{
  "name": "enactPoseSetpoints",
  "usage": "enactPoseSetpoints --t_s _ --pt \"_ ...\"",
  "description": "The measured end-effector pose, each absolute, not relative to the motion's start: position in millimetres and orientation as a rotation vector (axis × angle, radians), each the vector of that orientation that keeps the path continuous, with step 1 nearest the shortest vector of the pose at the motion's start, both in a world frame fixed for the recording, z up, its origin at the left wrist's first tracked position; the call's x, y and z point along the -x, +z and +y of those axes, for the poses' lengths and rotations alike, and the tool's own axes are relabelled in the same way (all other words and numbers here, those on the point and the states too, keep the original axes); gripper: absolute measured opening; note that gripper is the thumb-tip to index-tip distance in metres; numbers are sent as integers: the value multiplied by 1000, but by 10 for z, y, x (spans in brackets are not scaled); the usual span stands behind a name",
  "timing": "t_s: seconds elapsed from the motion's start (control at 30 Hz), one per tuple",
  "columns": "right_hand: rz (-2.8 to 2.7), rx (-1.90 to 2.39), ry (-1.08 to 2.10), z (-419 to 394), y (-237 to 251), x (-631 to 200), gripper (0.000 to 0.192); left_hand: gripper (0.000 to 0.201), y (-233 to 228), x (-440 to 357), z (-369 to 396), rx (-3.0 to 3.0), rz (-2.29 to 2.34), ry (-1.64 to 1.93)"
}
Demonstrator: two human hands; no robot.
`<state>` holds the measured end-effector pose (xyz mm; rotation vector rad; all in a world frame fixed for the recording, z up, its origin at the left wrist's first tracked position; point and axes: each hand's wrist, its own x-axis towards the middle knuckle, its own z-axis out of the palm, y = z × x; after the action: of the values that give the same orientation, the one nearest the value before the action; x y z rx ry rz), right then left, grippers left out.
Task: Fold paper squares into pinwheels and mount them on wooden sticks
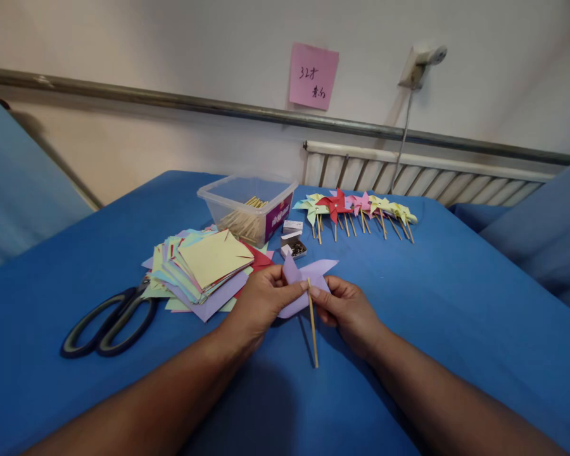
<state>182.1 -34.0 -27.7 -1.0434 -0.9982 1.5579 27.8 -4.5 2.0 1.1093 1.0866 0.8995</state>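
Over the blue table (456,329), my left hand (261,301) and my right hand (346,307) meet on a lilac paper pinwheel (308,273). Both pinch its folded middle, where a thin wooden stick (313,332) joins it and hangs down toward me. The stick's lower end hovers just above the cloth. To the left of my left hand lies a stack of coloured folded paper squares (206,266), a pale yellow one on top.
Black-handled scissors (111,320) lie at the left. A clear plastic tub (247,206) of wooden sticks stands behind the papers, a small box of pins (295,247) beside it. A row of finished pinwheels (356,212) lies at the back. A pink note (313,76) hangs on the wall.
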Motion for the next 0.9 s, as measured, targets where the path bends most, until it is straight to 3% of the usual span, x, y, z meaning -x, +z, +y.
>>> enactPoseSetpoints --t_s 0.9 --pt "-1058 994 1562 -324 -270 -1848 34 33 129 -252 -68 -1106 1028 815"
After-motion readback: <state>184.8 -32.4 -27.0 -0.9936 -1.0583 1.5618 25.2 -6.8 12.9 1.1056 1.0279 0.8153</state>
